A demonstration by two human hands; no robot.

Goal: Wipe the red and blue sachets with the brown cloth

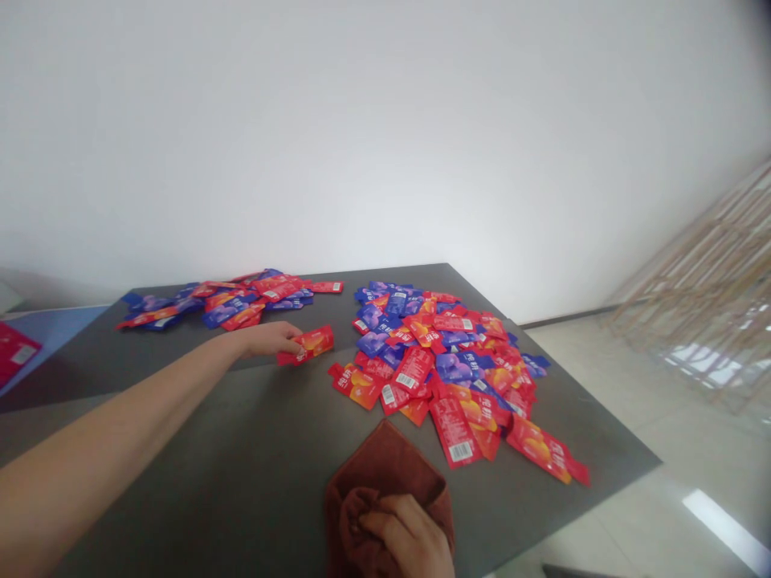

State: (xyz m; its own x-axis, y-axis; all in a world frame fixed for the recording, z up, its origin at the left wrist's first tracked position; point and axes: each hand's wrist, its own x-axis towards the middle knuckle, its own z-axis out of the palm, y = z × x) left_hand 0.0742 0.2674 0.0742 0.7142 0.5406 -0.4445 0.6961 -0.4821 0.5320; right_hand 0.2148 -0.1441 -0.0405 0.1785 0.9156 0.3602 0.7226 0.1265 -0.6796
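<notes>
My left hand (275, 339) reaches across the table, its fingers closed on the near end of a red pouch (315, 342) with orange fruit printed on it. Close to the table's front edge, my right hand (409, 533) grips a bunched brown cloth (385, 457), part of which lies flat on the tabletop. To the right of the held pouch spreads a large heap of red and purple pouches (415, 373). A second, smaller pile of such pouches (232, 303) lies beyond my left hand, near the wall.
The dark grey table (241, 482) stands against a white wall (385, 136). At far left, a red packet (15, 353) rests near a blue surface (66, 325). A rack of wooden poles (711, 273) stands on the tiled floor (614, 377) at right.
</notes>
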